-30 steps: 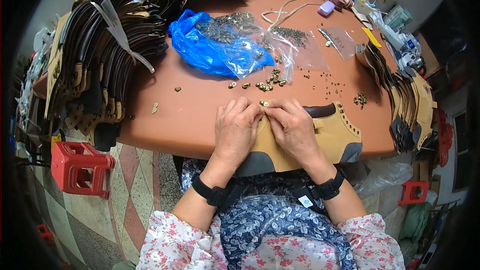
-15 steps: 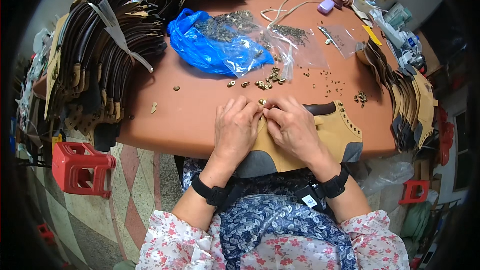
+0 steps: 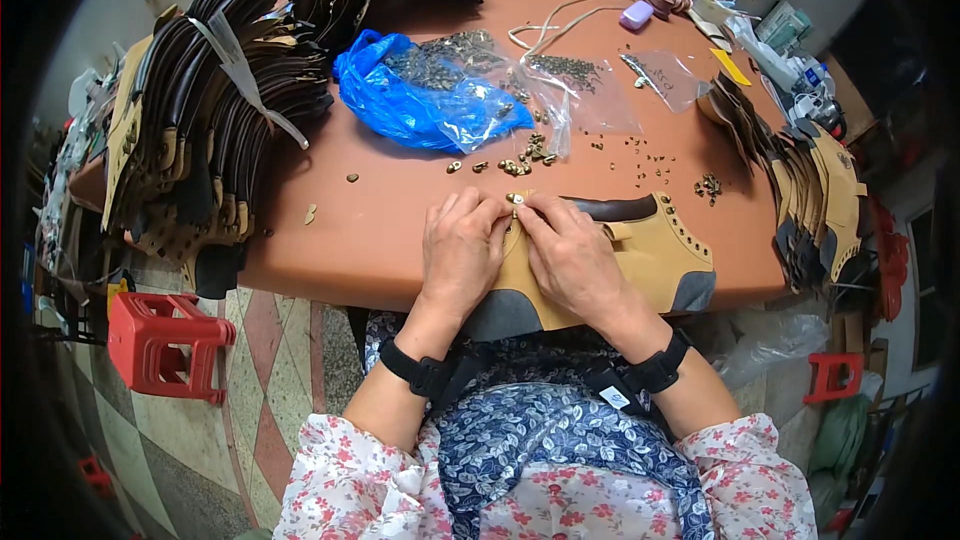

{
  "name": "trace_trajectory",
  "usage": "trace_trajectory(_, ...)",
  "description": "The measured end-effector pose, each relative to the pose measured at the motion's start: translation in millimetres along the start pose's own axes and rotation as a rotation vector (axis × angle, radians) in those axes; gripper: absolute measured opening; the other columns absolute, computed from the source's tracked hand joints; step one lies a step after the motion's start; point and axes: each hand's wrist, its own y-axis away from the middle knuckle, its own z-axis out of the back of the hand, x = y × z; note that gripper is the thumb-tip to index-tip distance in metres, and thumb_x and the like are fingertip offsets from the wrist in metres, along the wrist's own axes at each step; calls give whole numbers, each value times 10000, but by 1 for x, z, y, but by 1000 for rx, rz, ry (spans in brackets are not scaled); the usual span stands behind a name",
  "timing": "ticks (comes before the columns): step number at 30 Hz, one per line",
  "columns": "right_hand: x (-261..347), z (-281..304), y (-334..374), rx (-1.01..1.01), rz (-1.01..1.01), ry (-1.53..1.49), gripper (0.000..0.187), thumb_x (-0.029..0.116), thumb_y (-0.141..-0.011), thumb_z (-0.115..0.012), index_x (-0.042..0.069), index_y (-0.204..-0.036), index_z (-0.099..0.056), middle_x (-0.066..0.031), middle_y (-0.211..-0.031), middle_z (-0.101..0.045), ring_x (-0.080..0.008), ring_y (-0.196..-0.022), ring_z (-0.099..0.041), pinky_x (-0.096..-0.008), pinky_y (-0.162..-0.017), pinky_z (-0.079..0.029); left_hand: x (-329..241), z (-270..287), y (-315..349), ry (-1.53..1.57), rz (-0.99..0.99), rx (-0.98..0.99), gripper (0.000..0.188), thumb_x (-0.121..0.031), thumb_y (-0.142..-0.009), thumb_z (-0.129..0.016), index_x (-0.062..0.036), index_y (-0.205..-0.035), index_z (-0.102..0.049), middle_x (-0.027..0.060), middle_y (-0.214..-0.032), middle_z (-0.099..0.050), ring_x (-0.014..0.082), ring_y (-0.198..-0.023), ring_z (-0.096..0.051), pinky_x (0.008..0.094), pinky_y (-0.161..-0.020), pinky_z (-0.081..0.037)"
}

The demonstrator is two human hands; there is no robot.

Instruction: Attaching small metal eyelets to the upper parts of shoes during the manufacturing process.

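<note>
A tan leather piece with dark grey corners, a dark rolled handle and metal eyelets down its right edge lies at the table's near edge. My left hand is closed on its upper left edge, thumb and fingers pressed together. My right hand rests over the piece, with thumb and index finger pinching beside a small brass fitting at that upper left corner. The fingertips of both hands nearly meet there and partly cover the fitting. Several loose brass fittings lie just beyond my hands.
A blue plastic bag and clear bags of small metal parts lie mid-table. Dark leather pieces are stacked at left, tan ones at right. Small studs lie nearby. A red stool stands on the floor at left.
The view has shifted slightly. My right hand has turned a little, its index finger now stretched toward the brass fitting. Both hands stay at the same corner of the leather piece.
</note>
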Motion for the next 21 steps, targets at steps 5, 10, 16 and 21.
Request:
trace_trajectory(5, 2, -1, 0, 18, 20, 39, 336, 48, -845, -589, -70, -1158, -616, -157, -1148, -592, -307, -1101, -570, -399, -875, -477, -2, 1, 1, 7, 17, 3, 70, -98, -841, -699, -70, -903, -713, 78, -834, -619, 285, -836, -603, 392, -777, -441)
trace_trajectory(10, 2, 1, -1, 60, 92, 155, 339, 78, -814, -587, -67, -1117, -635, -140, -1088, -587, -274, -1049, -577, -369, -800, -467, -6, 5, 3, 72, 39, -14, 80, -96, -827, -702, -55, -895, -711, 88, -822, -620, 290, -814, -601, 393, -773, -444)
trace_trajectory(16, 0, 1, -2, 115, 99, 219, 345, 104, -810, -585, -52, -1111, -648, -131, -1091, -591, -257, -1076, -568, -365, -828, -457, -4, 3, 5, 48, 12, 1, 109, -96, -822, -704, -55, -923, -710, 88, -840, -640, 296, -819, -612, 399, -785, -459)
trace_trajectory(21, -7, 8, 6, 30, 92, 137, 355, 110, -827, -608, -43, -1146, -636, -157, -1201, -597, -289, -1187, -556, -392, -945, -433, -6, 6, 13, -61, -97, 0, 198, -146, -833, -728, -74, -1017, -714, 88, -959, -661, 291, -893, -617, 399, -818, -463)
